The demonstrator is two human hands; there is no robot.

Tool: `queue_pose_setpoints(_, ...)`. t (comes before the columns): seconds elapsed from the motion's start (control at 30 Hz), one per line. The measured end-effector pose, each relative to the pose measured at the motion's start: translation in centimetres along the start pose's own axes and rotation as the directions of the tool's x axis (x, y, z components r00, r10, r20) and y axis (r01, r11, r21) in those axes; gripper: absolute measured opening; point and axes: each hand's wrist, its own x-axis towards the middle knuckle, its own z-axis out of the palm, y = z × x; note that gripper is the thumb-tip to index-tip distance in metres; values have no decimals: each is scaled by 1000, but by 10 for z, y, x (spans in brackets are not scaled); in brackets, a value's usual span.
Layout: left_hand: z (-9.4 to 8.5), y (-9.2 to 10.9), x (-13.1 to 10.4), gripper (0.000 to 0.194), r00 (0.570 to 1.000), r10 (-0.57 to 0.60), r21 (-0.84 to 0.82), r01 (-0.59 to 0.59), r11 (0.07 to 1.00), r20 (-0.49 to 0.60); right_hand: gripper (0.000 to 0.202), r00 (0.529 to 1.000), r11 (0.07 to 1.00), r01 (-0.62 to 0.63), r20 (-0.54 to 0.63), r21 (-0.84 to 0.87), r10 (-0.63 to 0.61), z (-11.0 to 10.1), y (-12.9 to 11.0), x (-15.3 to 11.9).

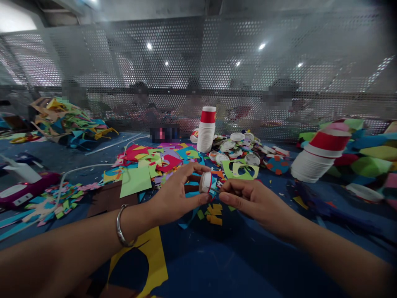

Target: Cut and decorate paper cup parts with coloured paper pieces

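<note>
My left hand holds a small white paper disc with a red rim, tilted on edge between thumb and fingers. It looks like a cut-off cup bottom, and bits of blue paper show at its right side. At that side, my right hand is closed in a pinch close to the blue paper. What sits between its fingertips is too small to make out. Small orange paper pieces lie on the blue table below both hands. A yellow paper sheet with a round cut-out lies under my left forearm.
A stack of paper cups stands beyond my hands, and another cup stack leans at right. White discs are heaped between them. Coloured scraps spread leftward. A purple power strip and white cable lie left.
</note>
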Motion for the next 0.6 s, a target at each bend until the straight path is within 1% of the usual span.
queue_pose_setpoints(0.37, 0, 1, 0, 48, 1000, 27, 44, -26, 999, -9, 39, 999, 999, 1, 50, 53, -4, 0, 5, 2)
queue_pose_setpoints(0.6, 0, 1, 0, 48, 999, 38, 48, -38, 998, -4, 39, 999, 1000, -4, 34, 8, 3, -1, 2, -1)
